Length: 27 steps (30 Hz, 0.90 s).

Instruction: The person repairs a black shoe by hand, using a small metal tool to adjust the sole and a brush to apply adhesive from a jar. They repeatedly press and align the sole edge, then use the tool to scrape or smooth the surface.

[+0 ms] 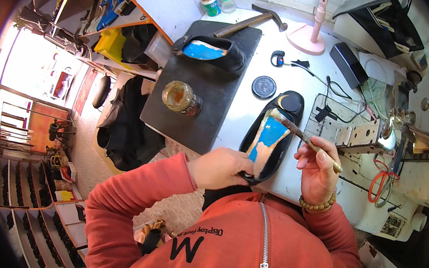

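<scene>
The left hand (224, 169) pinches the heel of the black shoe (273, 138), at the white surface's (236, 126) near edge; the right hand (320, 167) pinches the brush (304, 137), bristles at the blue lining (264, 139); best keep the heel steady, strokes thin, rim clean.

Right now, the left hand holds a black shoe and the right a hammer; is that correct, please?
No: in the head view, the right hand holds a brush; the hammer lies untouched. The left hand does hold a black shoe.
</scene>
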{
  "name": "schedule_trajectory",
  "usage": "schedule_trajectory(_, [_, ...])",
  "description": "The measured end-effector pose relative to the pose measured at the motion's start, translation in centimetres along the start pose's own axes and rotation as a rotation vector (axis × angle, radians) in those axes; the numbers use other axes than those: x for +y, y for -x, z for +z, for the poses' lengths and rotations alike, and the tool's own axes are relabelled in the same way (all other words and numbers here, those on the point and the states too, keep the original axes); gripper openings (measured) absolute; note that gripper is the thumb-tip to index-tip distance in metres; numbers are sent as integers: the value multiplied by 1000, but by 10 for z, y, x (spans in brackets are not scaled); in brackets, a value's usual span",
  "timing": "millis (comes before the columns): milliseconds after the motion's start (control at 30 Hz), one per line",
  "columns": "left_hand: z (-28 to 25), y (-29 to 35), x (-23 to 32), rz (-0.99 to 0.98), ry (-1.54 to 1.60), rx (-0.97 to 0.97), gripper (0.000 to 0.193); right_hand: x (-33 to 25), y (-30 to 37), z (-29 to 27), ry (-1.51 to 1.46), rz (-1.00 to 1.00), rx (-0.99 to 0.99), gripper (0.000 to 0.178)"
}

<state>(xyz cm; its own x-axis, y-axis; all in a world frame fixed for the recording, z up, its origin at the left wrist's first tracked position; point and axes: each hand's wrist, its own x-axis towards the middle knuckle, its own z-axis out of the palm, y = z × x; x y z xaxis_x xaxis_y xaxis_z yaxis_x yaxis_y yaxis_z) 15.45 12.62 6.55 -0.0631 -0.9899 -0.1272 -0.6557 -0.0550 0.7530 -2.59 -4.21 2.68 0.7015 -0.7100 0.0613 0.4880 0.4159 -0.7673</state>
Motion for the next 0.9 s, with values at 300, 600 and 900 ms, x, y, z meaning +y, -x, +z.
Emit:
schedule_trajectory(300, [-7,-41,4,-156,6,-378,22,-14,10,-20,50,-25,81,27])
schedule_trajectory(600, [-13,-81,8,-82,-206,-706,19,-22,14,-24,106,-28,133,28])
schedule_trajectory(900, [-7,-79,-19,-274,-53,-553,19,-25,14,-28,149,-25,99,31])
